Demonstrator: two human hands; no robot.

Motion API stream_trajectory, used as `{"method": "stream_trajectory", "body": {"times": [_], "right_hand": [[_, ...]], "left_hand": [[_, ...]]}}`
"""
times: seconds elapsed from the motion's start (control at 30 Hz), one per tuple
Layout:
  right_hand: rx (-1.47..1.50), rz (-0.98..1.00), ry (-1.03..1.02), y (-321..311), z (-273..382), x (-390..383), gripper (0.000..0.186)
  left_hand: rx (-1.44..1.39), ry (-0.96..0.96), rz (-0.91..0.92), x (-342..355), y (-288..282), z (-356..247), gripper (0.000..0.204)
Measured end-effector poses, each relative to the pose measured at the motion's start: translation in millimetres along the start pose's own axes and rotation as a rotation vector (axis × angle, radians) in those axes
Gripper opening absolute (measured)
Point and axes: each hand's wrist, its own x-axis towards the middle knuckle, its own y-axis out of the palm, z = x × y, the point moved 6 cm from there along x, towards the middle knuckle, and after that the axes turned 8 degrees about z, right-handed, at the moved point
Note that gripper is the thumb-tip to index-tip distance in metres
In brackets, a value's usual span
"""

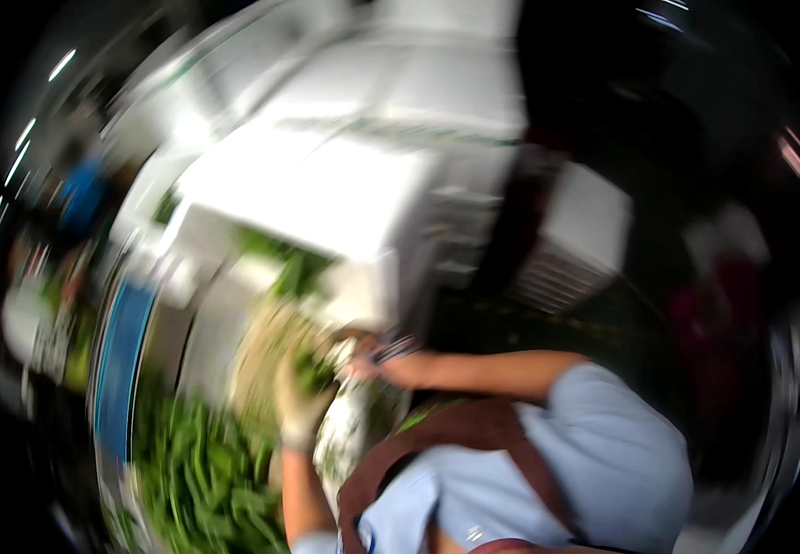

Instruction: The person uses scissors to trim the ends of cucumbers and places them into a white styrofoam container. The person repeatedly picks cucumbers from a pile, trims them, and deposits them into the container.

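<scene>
Motion blur smears the hands. My left hand, in a pale glove, is closed around a small bunch of leafy greens over a tan work surface. My right hand is close by on the right, with a dark band at its wrist; its fingers are too smeared to read. Just below it, in front of my body, is a clear plastic bag with something green in it. A large heap of long green leafy vegetables lies at the lower left, beside my left forearm.
Big white boxes stand stacked beyond the work surface, with more greens at their near edge. A blue strip runs along the left side. A white slatted crate is on the dark floor at the right.
</scene>
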Motion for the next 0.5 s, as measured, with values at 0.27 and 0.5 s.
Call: {"method": "stream_trajectory", "body": {"times": [0.27, 0.5], "right_hand": [[0.303, -0.089, 0.098, 10, -17, 19, 0.048], [1.018, 0.115, 0.291, 62, -34, 18, 0.045]], "left_hand": [[-0.576, -0.233, 0.212, 9, 25, -8, 0.052], [-0.239, -0.138, 0.148, 37, 40, -6, 0.056]]}}
